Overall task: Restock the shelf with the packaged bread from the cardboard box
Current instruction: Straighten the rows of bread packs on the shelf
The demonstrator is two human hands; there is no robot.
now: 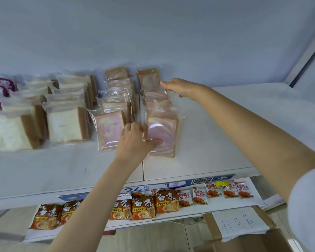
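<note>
Rows of packaged bread stand on the white shelf (216,142). The rightmost row holds pink-swirl slices in clear wrappers. My left hand (136,140) grips the front pack (163,135) of that row, thumb across its face and fingers at its left edge. My right hand (178,87) reaches to the back of the same row, its straight fingers touching the right edge of the rearmost pack (148,80). A second pink-swirl row (110,130) stands just to the left. Part of the cardboard box (244,239) shows at the bottom right.
White bread packs (64,124) fill the shelf's left half, with purple-labelled packs (0,88) at the far left. On the lower shelf lie orange noodle packets (142,204) and small red snack packets (229,190). A handwritten paper sign (240,224) lies on the box.
</note>
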